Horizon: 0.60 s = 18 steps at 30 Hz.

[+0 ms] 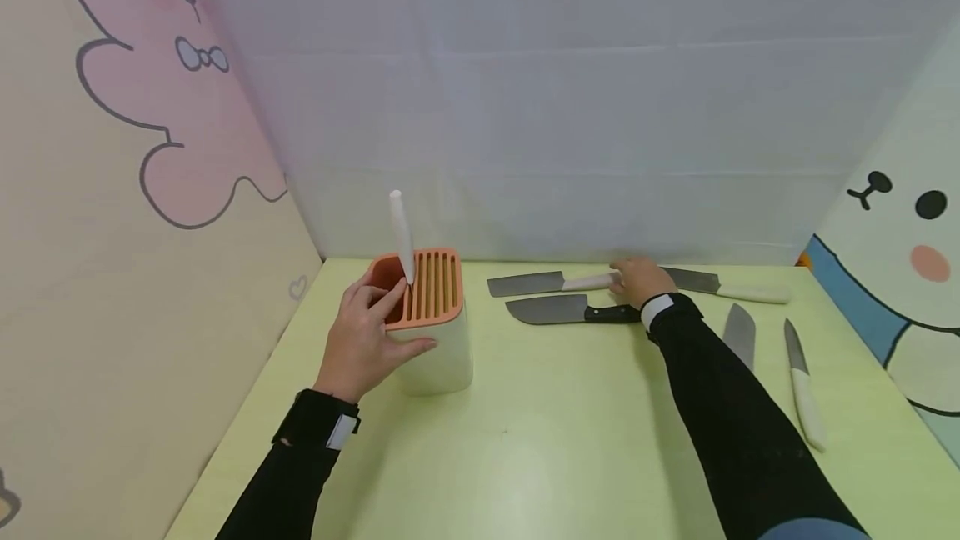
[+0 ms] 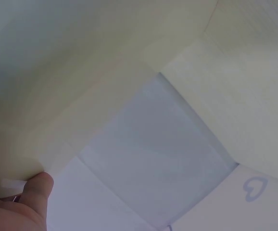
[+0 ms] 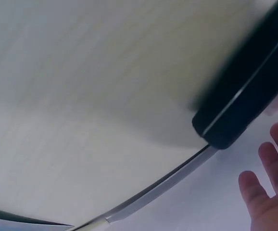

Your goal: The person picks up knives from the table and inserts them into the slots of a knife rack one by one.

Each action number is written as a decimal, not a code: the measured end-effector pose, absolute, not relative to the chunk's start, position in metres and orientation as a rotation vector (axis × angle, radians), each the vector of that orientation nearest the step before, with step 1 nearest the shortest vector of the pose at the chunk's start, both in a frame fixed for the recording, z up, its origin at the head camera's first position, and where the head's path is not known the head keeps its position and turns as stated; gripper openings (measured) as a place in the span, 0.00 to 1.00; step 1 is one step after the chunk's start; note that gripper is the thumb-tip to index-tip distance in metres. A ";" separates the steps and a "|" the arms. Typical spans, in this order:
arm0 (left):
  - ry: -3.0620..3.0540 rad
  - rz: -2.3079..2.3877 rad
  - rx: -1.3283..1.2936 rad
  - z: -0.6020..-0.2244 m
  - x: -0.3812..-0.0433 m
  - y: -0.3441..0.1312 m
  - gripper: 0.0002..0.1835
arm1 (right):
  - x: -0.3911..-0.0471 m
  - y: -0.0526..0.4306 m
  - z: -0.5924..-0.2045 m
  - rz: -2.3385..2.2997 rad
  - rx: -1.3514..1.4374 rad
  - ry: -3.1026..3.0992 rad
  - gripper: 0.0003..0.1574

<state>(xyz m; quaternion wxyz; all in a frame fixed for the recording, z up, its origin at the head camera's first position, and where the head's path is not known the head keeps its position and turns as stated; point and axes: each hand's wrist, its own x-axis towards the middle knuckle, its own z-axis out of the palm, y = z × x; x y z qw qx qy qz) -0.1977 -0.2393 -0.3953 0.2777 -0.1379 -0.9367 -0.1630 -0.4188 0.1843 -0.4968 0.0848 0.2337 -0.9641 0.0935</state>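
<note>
At the left stands a cream knife block (image 1: 438, 365) with an orange slotted top (image 1: 448, 294). One white-handled knife (image 1: 402, 232) rises upright from it. My left hand (image 1: 360, 344) grips the block's near left side, thumb along the front and fingertips over the top beside that knife's base. In the left wrist view, a fingertip (image 2: 39, 185) rests at the block's pale wall. My right hand (image 1: 643, 280) is at the handle end of a white-handled cleaver (image 1: 525, 283), its fingers spread in the right wrist view. Just below it lies a black-handled knife (image 1: 547, 309).
Right of my right hand lies another pale-handled cleaver (image 1: 693, 279). Nearer, a broad blade (image 1: 741, 332) is partly hidden by my right sleeve, with a small white-handled knife (image 1: 806, 402) beyond it. A pale wall (image 1: 555, 148) borders the yellow table (image 1: 525, 465) behind.
</note>
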 end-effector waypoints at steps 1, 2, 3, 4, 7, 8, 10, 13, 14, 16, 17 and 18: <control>-2.514 -0.440 -0.372 -0.396 -0.198 -0.239 0.52 | -0.420 0.185 -0.497 0.293 0.719 -2.881 0.27; -2.512 -0.443 -0.376 -0.396 -0.198 -0.240 0.52 | -0.421 0.186 -0.498 0.313 0.734 -2.886 0.28; -2.510 -0.442 -0.378 -0.397 -0.198 -0.240 0.52 | -0.423 0.186 -0.499 0.333 0.747 -2.890 0.28; -2.508 -0.442 -0.379 -0.397 -0.198 -0.240 0.52 | -0.424 0.186 -0.500 0.346 0.759 -2.897 0.28; -2.497 -0.445 -0.377 -0.399 -0.198 -0.241 0.52 | -0.429 0.184 -0.506 0.341 0.806 -2.910 0.28; -2.494 -0.450 -0.377 -0.400 -0.198 -0.242 0.52 | -0.431 0.183 -0.508 0.342 0.823 -2.911 0.28; -2.491 -0.461 -0.376 -0.401 -0.197 -0.242 0.52 | -0.434 0.183 -0.513 0.322 0.856 -2.902 0.27; -2.487 -0.467 -0.383 -0.401 -0.197 -0.241 0.52 | -0.438 0.184 -0.518 0.327 0.885 -2.865 0.25; -2.487 -0.467 -0.386 -0.401 -0.198 -0.241 0.52 | -0.439 0.184 -0.519 0.329 0.890 -2.854 0.24; -2.484 -0.460 -0.391 -0.400 -0.199 -0.240 0.52 | -0.442 0.186 -0.521 0.322 0.893 -2.837 0.22; -2.482 -0.453 -0.392 -0.400 -0.200 -0.240 0.52 | -0.443 0.187 -0.522 0.324 0.895 -2.831 0.22; -2.481 -0.448 -0.393 -0.399 -0.200 -0.239 0.52 | -0.444 0.188 -0.523 0.325 0.899 -2.824 0.21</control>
